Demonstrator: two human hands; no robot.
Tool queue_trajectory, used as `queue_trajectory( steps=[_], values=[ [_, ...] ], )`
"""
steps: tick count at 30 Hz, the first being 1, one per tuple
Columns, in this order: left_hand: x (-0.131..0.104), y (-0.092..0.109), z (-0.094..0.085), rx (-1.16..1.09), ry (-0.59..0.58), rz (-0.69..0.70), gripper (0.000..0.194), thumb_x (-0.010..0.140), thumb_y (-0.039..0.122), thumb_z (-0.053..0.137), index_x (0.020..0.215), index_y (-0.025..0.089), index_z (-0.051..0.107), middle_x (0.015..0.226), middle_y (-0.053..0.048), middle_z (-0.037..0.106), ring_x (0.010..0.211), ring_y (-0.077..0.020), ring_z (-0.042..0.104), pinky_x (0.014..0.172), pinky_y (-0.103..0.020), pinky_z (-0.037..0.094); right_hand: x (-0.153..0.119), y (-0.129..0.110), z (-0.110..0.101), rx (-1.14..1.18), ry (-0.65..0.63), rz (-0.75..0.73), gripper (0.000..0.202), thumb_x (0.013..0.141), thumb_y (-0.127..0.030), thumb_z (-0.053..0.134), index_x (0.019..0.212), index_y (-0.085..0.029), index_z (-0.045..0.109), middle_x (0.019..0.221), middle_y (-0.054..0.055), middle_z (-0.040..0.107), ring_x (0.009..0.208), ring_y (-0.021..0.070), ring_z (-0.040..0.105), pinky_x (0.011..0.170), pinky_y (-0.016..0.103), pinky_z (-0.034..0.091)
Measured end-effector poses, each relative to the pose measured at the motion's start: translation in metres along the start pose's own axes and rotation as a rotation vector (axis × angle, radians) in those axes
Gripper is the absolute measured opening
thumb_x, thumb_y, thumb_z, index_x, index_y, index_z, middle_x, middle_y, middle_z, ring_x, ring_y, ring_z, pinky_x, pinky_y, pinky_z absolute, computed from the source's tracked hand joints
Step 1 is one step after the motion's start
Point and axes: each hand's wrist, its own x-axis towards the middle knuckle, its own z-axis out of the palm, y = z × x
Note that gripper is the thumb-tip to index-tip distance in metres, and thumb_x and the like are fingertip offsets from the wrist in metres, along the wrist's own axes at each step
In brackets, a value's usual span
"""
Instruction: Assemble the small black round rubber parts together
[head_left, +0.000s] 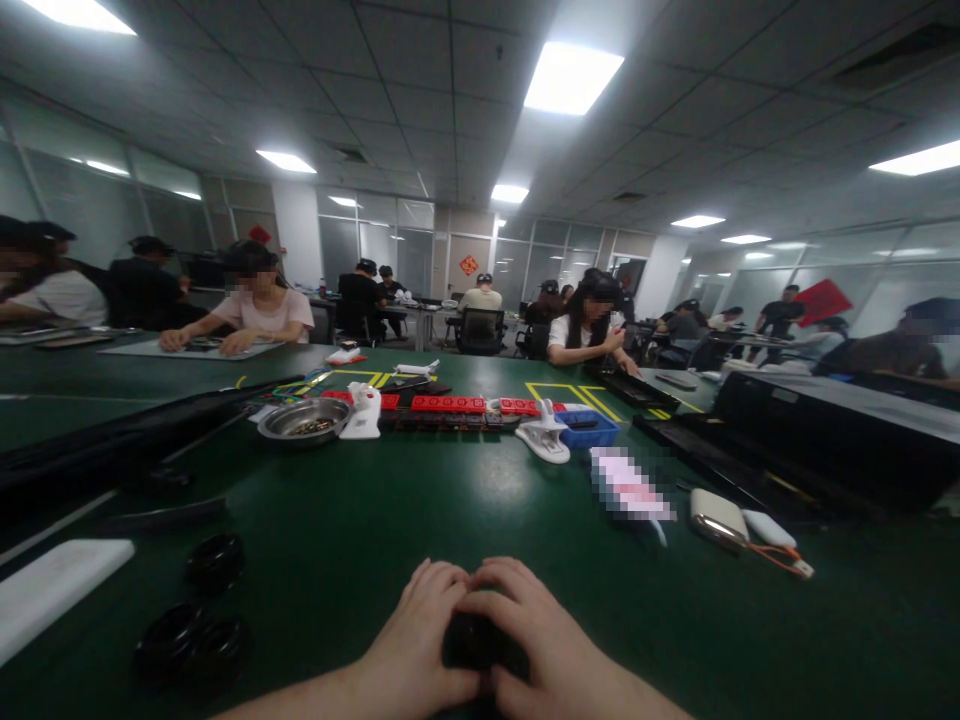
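Note:
Near the front edge of the view, my left hand (420, 640) and my right hand (532, 630) are curled around a dark, rounded object (480, 640). Both thumbs sit at its near side, and the fingertips meet over its far side. Its kind cannot be made out, as the fingers cover most of it. To the left on the green table (360, 530) are black glossy ring-shaped pieces, one (214, 562) lying alone and two (169, 640) close together nearer to me. They look similar in colour to the held object.
A white block (60, 590) and a black strip (161, 515) lie left. Farther back stand a metal bowl (304, 425), red power strips (448, 403), white clips (546, 435) and a blue tray (589, 430). A power bank (718, 518) lies right. Co-workers sit beyond.

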Motion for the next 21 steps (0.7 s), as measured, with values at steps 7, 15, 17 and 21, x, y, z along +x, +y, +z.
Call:
queue_trajectory(
  steps=[7,15,17,21],
  values=[
    [-0.001,-0.003,0.001,0.005,-0.002,0.000,0.038,0.055,0.035,0.075,0.082,0.020,0.053,0.098,-0.004,0.053,0.095,-0.0252,0.049,0.099,-0.049,0.022,-0.003,0.002,0.004,-0.093,0.188,0.163,0.070,0.061,-0.032,0.066,0.122,-0.012,0.039,0.120,0.017,0.048,0.111,0.0338,0.041,0.095,0.050,0.030],
    [0.000,0.000,-0.001,0.016,0.009,0.004,0.040,0.056,0.030,0.073,0.089,0.021,0.052,0.096,-0.004,0.054,0.095,-0.0258,0.050,0.097,-0.050,0.026,-0.004,0.000,0.003,0.112,0.061,0.028,0.056,0.061,-0.008,0.053,0.115,-0.017,0.042,0.112,0.008,0.051,0.103,0.0227,0.048,0.090,0.036,0.037],
    [-0.001,0.000,-0.002,0.006,0.023,0.019,0.038,0.057,0.036,0.073,0.084,0.020,0.051,0.094,-0.003,0.055,0.094,-0.0257,0.051,0.097,-0.050,0.025,-0.006,0.002,0.002,0.135,0.083,0.053,0.064,0.061,-0.011,0.058,0.122,-0.016,0.036,0.120,0.010,0.046,0.109,0.0236,0.044,0.093,0.037,0.035],
    [-0.001,0.001,-0.004,-0.052,0.056,0.041,0.032,0.060,0.037,0.070,0.077,0.021,0.049,0.091,-0.001,0.057,0.089,-0.0233,0.055,0.100,-0.050,0.022,-0.004,0.001,0.005,-0.044,0.178,0.243,0.054,0.061,-0.033,0.072,0.106,-0.015,0.048,0.102,0.009,0.055,0.093,0.0258,0.050,0.081,0.039,0.041]
  ],
)
